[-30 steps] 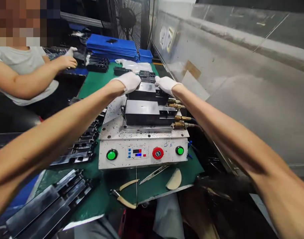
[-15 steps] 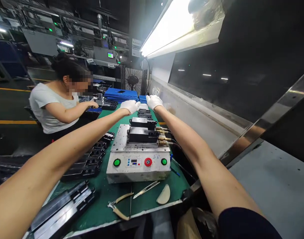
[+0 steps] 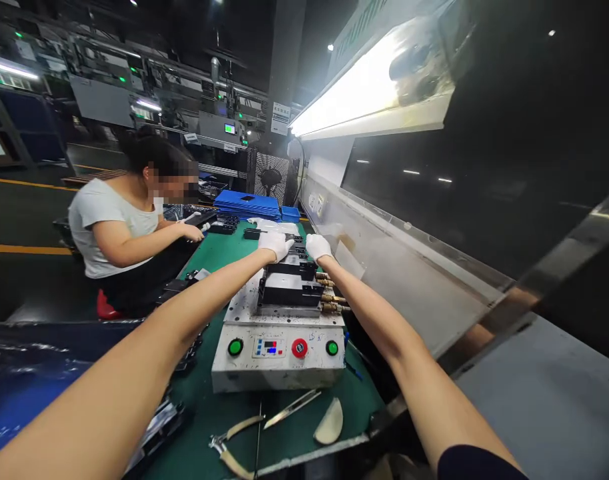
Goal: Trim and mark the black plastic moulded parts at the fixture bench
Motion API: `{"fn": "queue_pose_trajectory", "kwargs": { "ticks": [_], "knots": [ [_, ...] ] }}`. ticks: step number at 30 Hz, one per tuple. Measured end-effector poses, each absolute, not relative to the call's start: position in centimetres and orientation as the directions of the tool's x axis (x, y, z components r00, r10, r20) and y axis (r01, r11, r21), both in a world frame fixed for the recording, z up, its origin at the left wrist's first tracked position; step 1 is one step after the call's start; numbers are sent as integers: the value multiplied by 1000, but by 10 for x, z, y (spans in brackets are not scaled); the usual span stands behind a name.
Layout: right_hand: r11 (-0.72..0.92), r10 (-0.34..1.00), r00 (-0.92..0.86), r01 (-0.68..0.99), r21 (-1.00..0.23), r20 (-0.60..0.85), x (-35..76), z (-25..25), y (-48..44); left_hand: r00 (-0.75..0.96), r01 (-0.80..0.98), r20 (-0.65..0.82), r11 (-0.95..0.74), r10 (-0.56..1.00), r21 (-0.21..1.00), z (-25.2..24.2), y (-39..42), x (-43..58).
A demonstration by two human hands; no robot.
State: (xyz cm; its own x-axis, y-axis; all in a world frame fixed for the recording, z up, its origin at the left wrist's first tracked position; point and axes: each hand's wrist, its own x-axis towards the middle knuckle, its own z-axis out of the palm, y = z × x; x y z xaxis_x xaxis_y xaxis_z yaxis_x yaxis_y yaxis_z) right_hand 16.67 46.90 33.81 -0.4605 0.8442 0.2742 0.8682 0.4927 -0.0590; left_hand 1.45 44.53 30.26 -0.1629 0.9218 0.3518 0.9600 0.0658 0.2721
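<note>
Both my hands wear white gloves and reach out beyond the machine. My left hand is closed, its thumb side turned right. My right hand is closed too, a small gap away. Between and under them runs a row of black plastic housings; whether my fingers grip one is hidden. Nearer me, a long black housing with a grey top lies on the white press fixture. Its front carries green buttons, a red button and a small lit display. Brass air fittings stick out on the right.
Nippers, a slim blade-like tool and a pale half-disc lie on the green mat. A co-worker sits at left, handling something. Blue sheets are stacked at the back. A lamp hangs above.
Both my hands have come down and closer to me, toward the row of black housings near the fixture. The view has tilted up slightly. The co-worker's hands have shifted.
</note>
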Motion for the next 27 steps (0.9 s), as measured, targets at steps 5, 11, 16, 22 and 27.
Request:
{"fn": "queue_pose_trajectory", "kwargs": {
  "ticks": [5, 11, 16, 22, 27],
  "knots": [
    [552, 784, -426, 811, -193, 452, 229, 311, 379, -191, 964, 512, 62, 838, 258, 318, 347, 32],
    [527, 799, -324, 784, -329, 507, 307, 165, 253, -210, 959, 496, 80, 843, 271, 192, 186, 57],
    [528, 804, -334, 781, -332, 493, 318, 93, 249, -175, 965, 498, 47, 849, 259, 99, 152, 79],
    [495, 822, -345, 827, -267, 453, 309, 106, 245, -157, 954, 492, 1, 856, 301, 92, 157, 71],
    [395, 918, -368, 872, -290, 145, 308, 112, 193, -211, 926, 445, 32, 870, 376, 92, 123, 66]
  ]
}}
